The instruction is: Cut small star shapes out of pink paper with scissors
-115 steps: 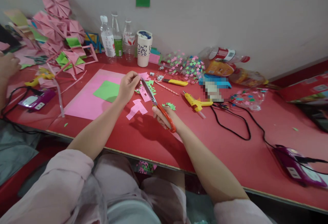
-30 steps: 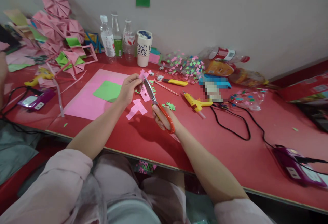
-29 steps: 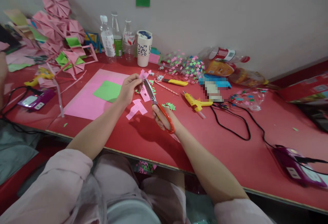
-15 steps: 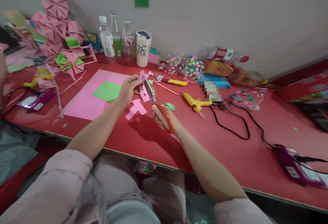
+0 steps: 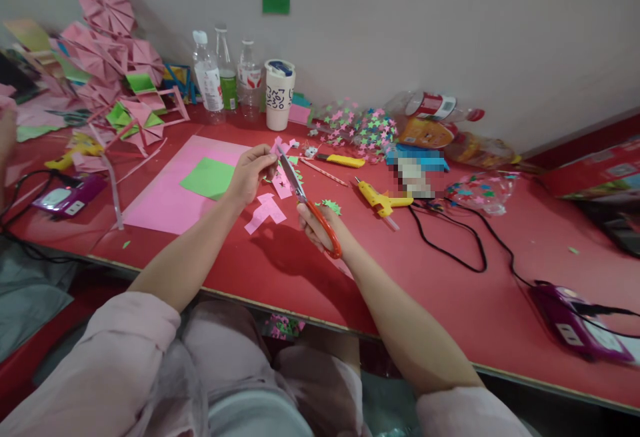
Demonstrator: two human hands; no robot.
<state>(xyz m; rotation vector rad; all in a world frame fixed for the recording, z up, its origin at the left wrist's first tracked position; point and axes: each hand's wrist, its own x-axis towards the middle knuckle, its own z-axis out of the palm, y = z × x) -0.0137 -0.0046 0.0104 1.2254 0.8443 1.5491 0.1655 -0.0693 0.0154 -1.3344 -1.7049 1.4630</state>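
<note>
My right hand (image 5: pixel 320 227) is closed around the red-orange handles of a pair of scissors (image 5: pixel 325 224). Their blades point up and away, with the tips at my left fingertips. My left hand (image 5: pixel 253 170) pinches a small piece of pink paper (image 5: pixel 277 146) at the blade tips; fingers cover part of it. Cut pink paper scraps (image 5: pixel 265 213) lie on the table just below the left hand. Small green paper stars (image 5: pixel 331 206) are heaped behind the right hand. Left of my hands, a green paper square (image 5: pixel 207 178) rests on a larger pink sheet (image 5: pixel 160 190).
A yellow cutter knife (image 5: pixel 341 160) and a yellow glue gun (image 5: pixel 383 200) lie to the right, with a black cord (image 5: pixel 450 260). Bottles (image 5: pixel 207 80) and a white cup (image 5: pixel 279 97) stand near the wall. Pink folded paper pieces (image 5: pixel 105 7) and another person's hand (image 5: pixel 6 127) are at left.
The scissor handles and my right hand have shifted very slightly to the right and up. My left hand stays almost still at the blade tips.
</note>
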